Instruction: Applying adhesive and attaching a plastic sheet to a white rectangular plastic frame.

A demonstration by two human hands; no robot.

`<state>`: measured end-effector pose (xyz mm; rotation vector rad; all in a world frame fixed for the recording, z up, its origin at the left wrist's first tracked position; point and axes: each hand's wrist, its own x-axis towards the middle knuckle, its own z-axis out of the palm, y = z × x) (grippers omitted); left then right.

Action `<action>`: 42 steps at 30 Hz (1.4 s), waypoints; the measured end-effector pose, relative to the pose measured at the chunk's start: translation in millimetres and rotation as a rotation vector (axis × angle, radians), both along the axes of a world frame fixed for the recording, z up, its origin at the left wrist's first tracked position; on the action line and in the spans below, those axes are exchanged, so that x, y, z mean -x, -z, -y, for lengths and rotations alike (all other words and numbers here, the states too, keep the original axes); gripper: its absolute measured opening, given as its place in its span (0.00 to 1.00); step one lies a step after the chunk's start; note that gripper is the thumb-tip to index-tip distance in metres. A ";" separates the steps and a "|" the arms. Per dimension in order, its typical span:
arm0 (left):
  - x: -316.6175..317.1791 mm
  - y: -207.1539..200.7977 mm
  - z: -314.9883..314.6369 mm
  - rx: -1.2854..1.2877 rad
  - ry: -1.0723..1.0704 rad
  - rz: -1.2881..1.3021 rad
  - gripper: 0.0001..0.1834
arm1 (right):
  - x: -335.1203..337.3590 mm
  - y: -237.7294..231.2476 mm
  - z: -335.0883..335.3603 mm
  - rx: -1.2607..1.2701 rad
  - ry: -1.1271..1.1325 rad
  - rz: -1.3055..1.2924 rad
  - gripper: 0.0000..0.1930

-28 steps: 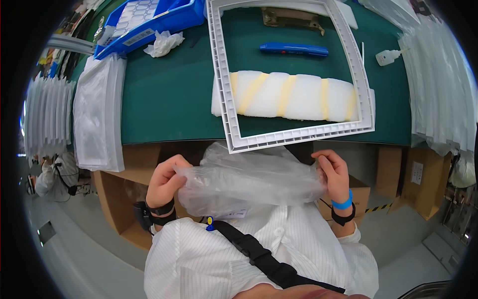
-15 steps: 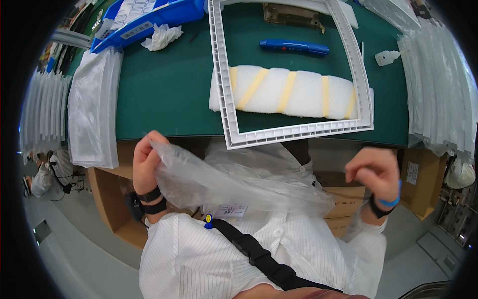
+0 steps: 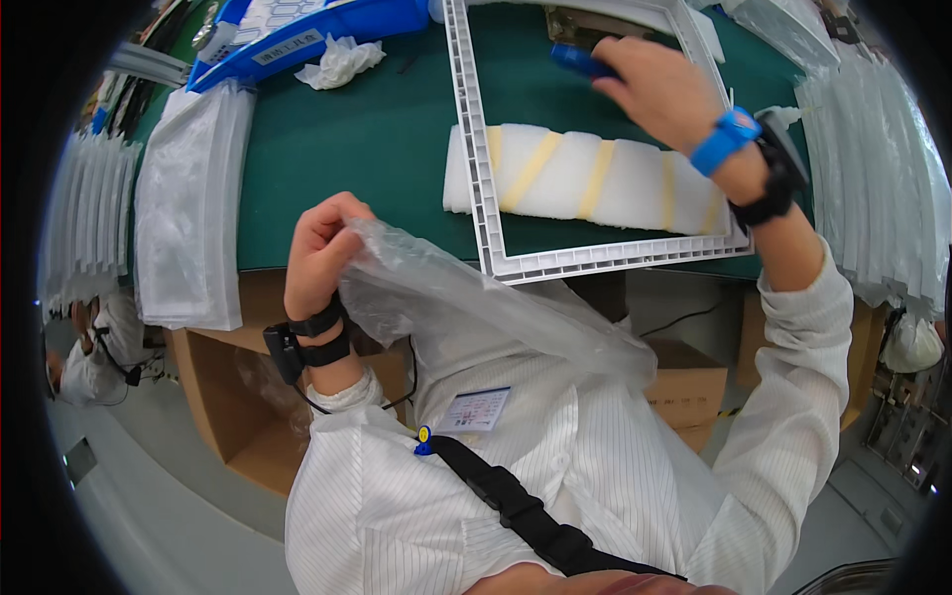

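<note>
My left hand (image 3: 325,248) pinches the upper corner of a clear plastic bag (image 3: 486,309), which hangs slantwise in front of my body, below the table edge. My right hand (image 3: 662,91) reaches over the far right part of a white rectangular frame (image 3: 595,265). Its thumb and fingers are closed round the end of a blue marker pen (image 3: 575,59), whose other end points left. Under the frame lies a white foam strip (image 3: 563,177) banded with yellow tape. The frame's near side juts slightly over the table edge.
A blue bin (image 3: 297,42) and a crumpled white wipe (image 3: 342,63) are at the back left of the green table (image 3: 347,149). Plastic-wrapped pieces (image 3: 190,208) lie at the left edge; more wrapped parts (image 3: 873,169) line the right. A small white bottle (image 3: 778,116) is partly hidden behind my right wrist.
My right hand has moved from below the table edge up to the marker and taken it; the marker is shifted and tilted. My left hand has risen with the bag.
</note>
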<state>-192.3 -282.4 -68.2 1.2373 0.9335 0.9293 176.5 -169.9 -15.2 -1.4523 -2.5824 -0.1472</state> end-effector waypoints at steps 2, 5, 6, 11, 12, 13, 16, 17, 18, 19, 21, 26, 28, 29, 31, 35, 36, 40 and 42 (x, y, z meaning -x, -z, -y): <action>9.4 8.7 3.1 0.001 -0.047 0.110 0.02 | -3.2 -36.6 22.3 0.088 -0.048 -0.212 0.14; 9.2 1.8 0.1 0.002 0.024 0.074 0.02 | -15.7 -98.8 107.4 0.661 0.150 -0.870 0.14; 12.7 4.3 2.8 0.006 0.008 0.076 0.03 | -30.2 -104.9 133.3 0.853 0.170 -0.938 0.17; 7.7 2.0 5.7 0.030 -0.025 0.096 0.04 | -46.4 -54.5 205.4 1.586 0.391 -1.163 0.15; 5.7 1.9 5.6 0.035 -0.039 0.104 0.04 | -43.6 -39.3 212.4 1.599 0.448 -1.208 0.15; 4.8 4.0 5.9 0.040 -0.050 0.109 0.04 | -40.5 -26.2 218.0 1.611 0.505 -1.256 0.14; 0.7 8.0 6.2 0.028 -0.062 0.137 0.04 | -35.6 -12.6 216.9 1.597 0.484 -1.283 0.14; 0.0 7.4 7.9 0.019 -0.083 0.157 0.04 | -34.8 -10.6 215.2 1.600 0.494 -1.291 0.14; 0.2 7.1 8.7 0.027 -0.076 0.155 0.04 | -34.2 -9.9 212.4 1.599 0.473 -1.295 0.14; -0.4 7.1 8.8 0.013 -0.090 0.146 0.04 | -35.3 -9.0 208.3 1.599 0.447 -1.292 0.14; 1.1 6.8 11.0 -0.001 -0.106 0.137 0.04 | -36.4 -4.4 210.7 1.597 0.444 -1.299 0.15; -4.7 4.4 9.4 0.010 -0.123 0.103 0.10 | -38.9 0.9 207.5 1.593 0.467 -1.388 0.15; -4.1 5.8 9.4 0.005 -0.122 0.104 0.10 | -38.6 -1.2 207.7 1.590 0.481 -1.378 0.15; -3.8 6.0 8.7 -0.002 -0.118 0.106 0.10 | -38.6 -2.6 208.2 1.583 0.495 -1.372 0.15; -4.1 6.7 7.4 0.005 -0.122 0.101 0.10 | -41.6 -3.1 210.4 1.560 0.467 -1.354 0.15; 4.1 10.1 11.1 0.050 -0.139 0.128 0.07 | -72.0 -28.7 201.5 1.424 0.374 -1.136 0.16; 3.7 9.5 12.4 0.046 -0.139 0.139 0.07 | -85.4 -33.1 205.5 1.251 0.382 -1.183 0.18; -0.6 5.0 7.8 0.054 -0.129 0.150 0.07 | -111.6 -79.3 183.0 0.714 0.580 -0.869 0.19; 2.9 4.3 14.6 0.047 -0.137 0.136 0.07 | -128.6 -63.8 154.3 0.518 0.533 -0.697 0.18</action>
